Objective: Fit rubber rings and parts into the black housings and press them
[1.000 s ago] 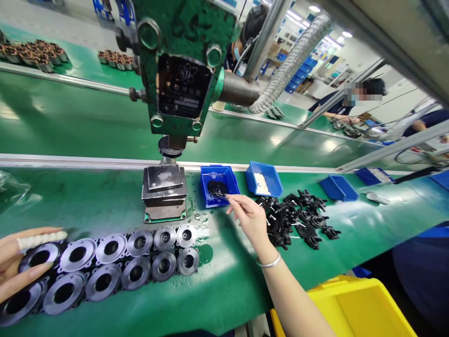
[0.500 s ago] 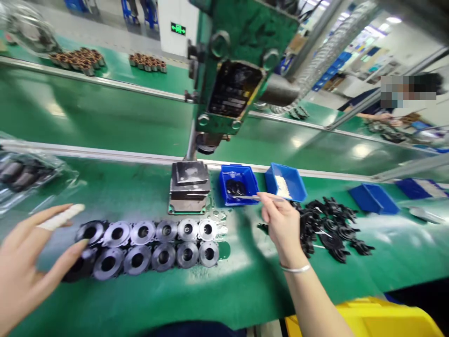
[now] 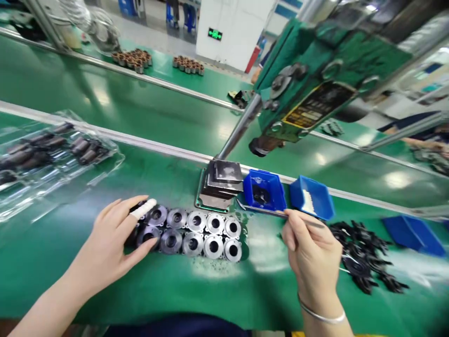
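Note:
My left hand (image 3: 110,241) reaches over the left end of two rows of round metal end covers (image 3: 197,221). Its thumb and bandaged index finger are spread apart and appear to touch the end covers there, hiding part of the leftmost ones. The covers lie side by side, each with a dark centre hole. Closed around slim metal tweezers (image 3: 261,210), my right hand (image 3: 312,248) is to the right of the rows. The tweezers' tip points left, in front of a blue bin (image 3: 283,199) with black rings (image 3: 261,194).
A green press (image 3: 308,93) overhangs the bench behind stacked metal plates (image 3: 224,180). Another blue bin (image 3: 326,201) holds white pieces. Black plastic parts (image 3: 361,262) lie at right, bagged dark cylinders (image 3: 52,150) at left. A co-worker's arm shows at far right.
The view has swung, so the bench contents sit differently in the picture. My left hand has come farther over the left end of the rows. The tweezers' tip has left the black-ring bin.

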`<state>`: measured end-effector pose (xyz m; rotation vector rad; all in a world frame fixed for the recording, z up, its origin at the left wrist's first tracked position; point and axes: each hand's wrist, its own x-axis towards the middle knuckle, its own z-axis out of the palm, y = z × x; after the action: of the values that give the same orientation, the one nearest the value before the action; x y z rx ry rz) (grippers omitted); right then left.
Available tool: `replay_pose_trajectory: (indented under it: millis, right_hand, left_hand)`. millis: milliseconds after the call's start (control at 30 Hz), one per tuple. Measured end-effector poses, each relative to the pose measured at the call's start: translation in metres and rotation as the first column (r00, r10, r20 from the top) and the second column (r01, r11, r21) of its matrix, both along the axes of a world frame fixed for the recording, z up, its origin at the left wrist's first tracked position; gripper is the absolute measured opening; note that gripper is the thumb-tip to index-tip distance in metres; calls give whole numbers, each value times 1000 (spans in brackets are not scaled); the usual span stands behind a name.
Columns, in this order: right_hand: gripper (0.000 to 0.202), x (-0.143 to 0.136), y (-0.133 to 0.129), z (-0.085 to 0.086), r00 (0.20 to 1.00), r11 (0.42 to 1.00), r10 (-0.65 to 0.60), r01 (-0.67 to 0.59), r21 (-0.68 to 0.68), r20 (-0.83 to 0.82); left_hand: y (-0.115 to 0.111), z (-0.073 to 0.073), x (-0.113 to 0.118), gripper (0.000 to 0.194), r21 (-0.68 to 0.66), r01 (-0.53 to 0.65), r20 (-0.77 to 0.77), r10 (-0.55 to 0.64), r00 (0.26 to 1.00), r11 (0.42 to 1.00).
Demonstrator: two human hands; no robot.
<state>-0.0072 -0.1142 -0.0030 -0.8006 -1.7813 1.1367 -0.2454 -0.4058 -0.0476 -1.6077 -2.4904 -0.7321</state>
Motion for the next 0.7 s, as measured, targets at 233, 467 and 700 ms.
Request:
replay_pose_trajectory:
  millis: [233, 467, 700]
  right_hand:
    - [15, -2, -13, -5, 996, 995, 84, -84, -54, 2]
    - [14, 5, -4, -8, 960, 966, 240, -251, 65, 147]
    - [23, 18, 9, -10, 887, 898, 402, -430, 94, 226]
  left_hand:
    - [2, -8, -5, 61, -13, 10, -26, -10, 1000, 1000]
    - [-7, -9, -7, 60, 12, 0, -27, 0, 1000, 1000]
    - [0, -10, -8, 63, -11, 10, -41, -10, 999, 1000]
